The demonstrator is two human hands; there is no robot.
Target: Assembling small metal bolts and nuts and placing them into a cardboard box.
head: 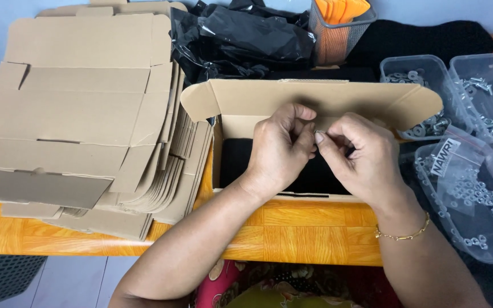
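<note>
My left hand (281, 145) and my right hand (358, 157) meet above an open cardboard box (315, 97). Between their fingertips they pinch a small metal piece (318, 133), a bolt or washer; its exact shape is too small to tell. A black item (235, 159) lies inside the box under my hands. On my right wrist is a thin gold bracelet (401, 232).
A tall stack of flat cardboard blanks (81, 108) fills the left of the orange table (292, 228). Clear plastic tubs hold washers (415, 77), bolts (486, 97) and nuts (475, 194) on the right. Black plastic bags (241, 37) and a mesh basket (338, 28) stand behind.
</note>
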